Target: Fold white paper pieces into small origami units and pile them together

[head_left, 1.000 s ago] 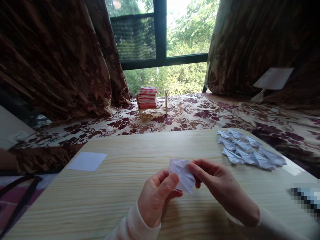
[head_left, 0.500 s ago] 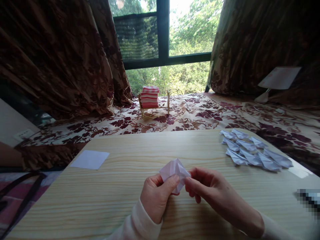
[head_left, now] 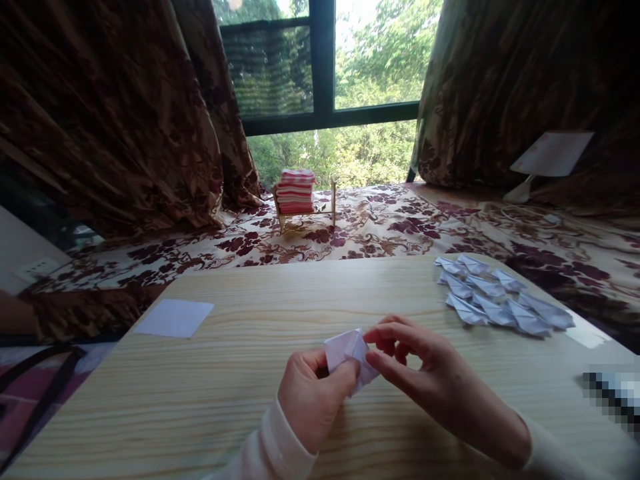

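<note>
A small white folded paper [head_left: 344,348] is held above the wooden table by my left hand [head_left: 315,393], its thumb pressed across the front. My right hand [head_left: 417,363] is at the paper's right edge with thumb and index finger apart; the fingertips are close to or touching the edge, I cannot tell which. At the table's far right lie several folded white paper pieces [head_left: 487,287] in overlapping rows. A flat stack or sheet of white square paper [head_left: 175,318] rests at the left.
The light wooden table [head_left: 240,293] stands before a window seat with floral cloth [head_left: 380,227]. On that seat are a small wooden rack [head_left: 305,215] with folded red-striped cloths [head_left: 296,191] and a white lamp [head_left: 553,153]. A blurred-out object [head_left: 615,397] lies at the right edge.
My right hand's thumb and index finger have come apart from their pinch on the paper's right corner. The paper has tilted slightly in my left hand, and the view has shifted a little.
</note>
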Tool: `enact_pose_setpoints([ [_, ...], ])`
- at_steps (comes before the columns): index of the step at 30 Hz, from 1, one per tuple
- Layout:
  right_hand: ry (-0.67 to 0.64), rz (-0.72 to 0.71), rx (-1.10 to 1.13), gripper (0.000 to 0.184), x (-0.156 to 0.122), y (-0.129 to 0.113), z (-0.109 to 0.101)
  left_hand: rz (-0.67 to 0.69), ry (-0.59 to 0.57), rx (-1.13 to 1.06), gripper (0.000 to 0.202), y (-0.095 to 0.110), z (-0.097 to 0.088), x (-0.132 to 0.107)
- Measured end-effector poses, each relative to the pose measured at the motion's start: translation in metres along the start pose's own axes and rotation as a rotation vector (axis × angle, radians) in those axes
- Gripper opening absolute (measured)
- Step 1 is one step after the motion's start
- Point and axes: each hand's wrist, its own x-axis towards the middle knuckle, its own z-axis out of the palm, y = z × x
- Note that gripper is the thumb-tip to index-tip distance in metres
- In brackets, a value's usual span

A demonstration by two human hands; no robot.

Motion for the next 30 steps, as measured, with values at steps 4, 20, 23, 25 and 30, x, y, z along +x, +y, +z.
enact_pose_setpoints([
  [4, -0.02, -0.03, 0.012, 0.009, 0.0, -0.004, -0.001, -0.031, -0.008, -0.007, 0.02, 0.006, 0.001, -0.001],
  [20, -0.075, -0.417, -0.324, 0.015, 0.0, -0.005, -0.01, -0.092, -0.026, -0.034, 0.024, 0.003, -0.002, 0.002],
  [23, -0.055, -0.498, -0.384, 0.017, 0.0, -0.008, -0.012, -0.086, -0.021, -0.023, 0.023, 0.002, -0.002, 0.002],
  [25, -0.051, -0.519, -0.4, 0.018, 0.0, -0.009, -0.012, -0.081, -0.019, -0.035, 0.022, 0.0, -0.003, 0.002],
  [30, -0.058, -0.544, -0.43, 0.021, -0.001, -0.008, -0.01, -0.053, -0.017, -0.08, 0.022, -0.009, -0.004, 0.005],
])
